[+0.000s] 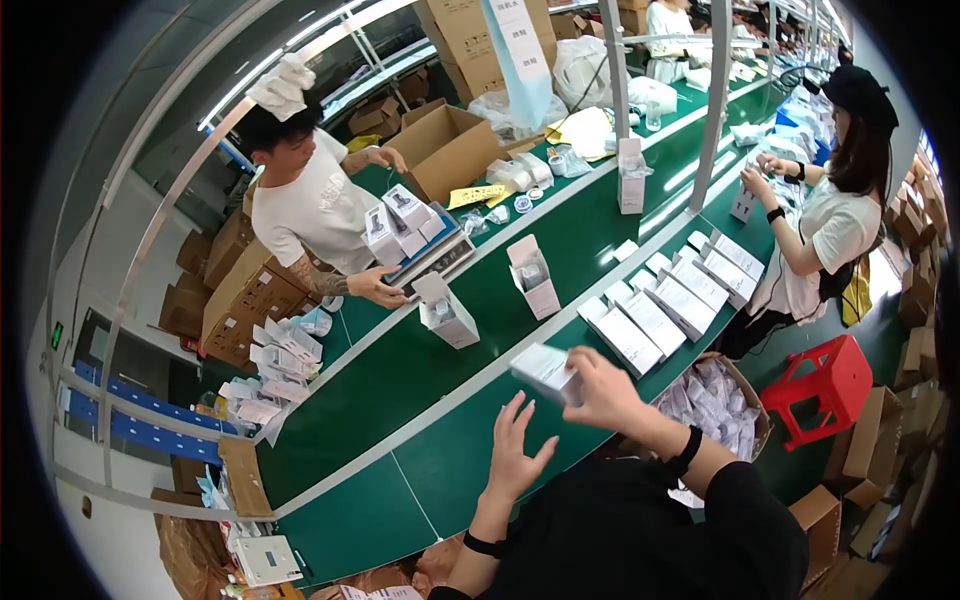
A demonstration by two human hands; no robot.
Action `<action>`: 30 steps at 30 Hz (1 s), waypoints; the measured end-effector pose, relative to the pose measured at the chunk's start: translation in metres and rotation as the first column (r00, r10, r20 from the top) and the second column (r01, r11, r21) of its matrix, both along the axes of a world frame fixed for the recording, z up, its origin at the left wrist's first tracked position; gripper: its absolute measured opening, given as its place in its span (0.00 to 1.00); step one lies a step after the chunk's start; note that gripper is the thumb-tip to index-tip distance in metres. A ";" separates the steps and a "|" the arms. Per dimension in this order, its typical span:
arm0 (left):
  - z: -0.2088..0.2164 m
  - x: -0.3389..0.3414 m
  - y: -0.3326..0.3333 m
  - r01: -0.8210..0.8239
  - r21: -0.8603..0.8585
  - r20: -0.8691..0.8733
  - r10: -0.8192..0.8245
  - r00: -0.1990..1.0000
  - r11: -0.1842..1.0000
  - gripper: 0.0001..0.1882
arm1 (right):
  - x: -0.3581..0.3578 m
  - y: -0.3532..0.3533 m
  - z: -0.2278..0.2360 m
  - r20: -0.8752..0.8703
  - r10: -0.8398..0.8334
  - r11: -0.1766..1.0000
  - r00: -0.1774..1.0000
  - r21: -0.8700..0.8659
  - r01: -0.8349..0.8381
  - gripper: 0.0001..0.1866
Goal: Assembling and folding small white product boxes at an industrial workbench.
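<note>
My right hand grips one end of a small white carton, held above the green worktop. Motion slightly blurs the carton. Just left of it and lower, my left hand hangs with its fingers apart and nothing in it. Several white cartons lie side by side on the worktop beyond my right hand. Past a pale rail, a white carton with raised flaps stands on the green conveyor belt. Another such carton stands farther along.
Across the belt, a co-worker handles white boxes on a scale. Another co-worker works at the right. A carton of plastic-wrapped items and a red stool are at my right. Metal posts rise along the belt.
</note>
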State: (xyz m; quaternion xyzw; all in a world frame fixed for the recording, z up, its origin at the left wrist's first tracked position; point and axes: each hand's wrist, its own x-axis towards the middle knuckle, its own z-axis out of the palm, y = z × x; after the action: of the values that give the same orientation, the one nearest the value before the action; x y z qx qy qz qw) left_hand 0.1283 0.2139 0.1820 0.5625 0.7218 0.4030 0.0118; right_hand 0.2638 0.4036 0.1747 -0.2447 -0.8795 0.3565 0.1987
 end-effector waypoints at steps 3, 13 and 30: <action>-0.022 -0.005 -0.016 -0.065 -0.098 0.194 0.084 0.977 0.993 0.22 | 0.034 0.065 -0.032 -0.032 -0.185 0.966 0.982 0.174 0.188 0.32; -0.078 0.050 -0.113 -0.275 -0.461 0.455 0.491 0.743 0.844 0.09 | 0.158 0.232 -0.111 0.021 -0.435 0.816 0.900 0.431 0.385 0.30; -0.067 0.197 -0.229 -0.631 -0.455 0.434 0.775 0.459 0.629 0.11 | 0.064 0.092 -0.192 0.495 -0.321 0.842 0.807 0.540 0.004 0.53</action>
State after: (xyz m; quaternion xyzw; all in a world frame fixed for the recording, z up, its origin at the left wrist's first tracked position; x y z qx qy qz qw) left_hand 0.3249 -0.0154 0.1152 0.0488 0.8872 0.4389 0.1335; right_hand 0.3279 0.4955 -0.0178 -0.3545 -0.9349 0.0001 0.0169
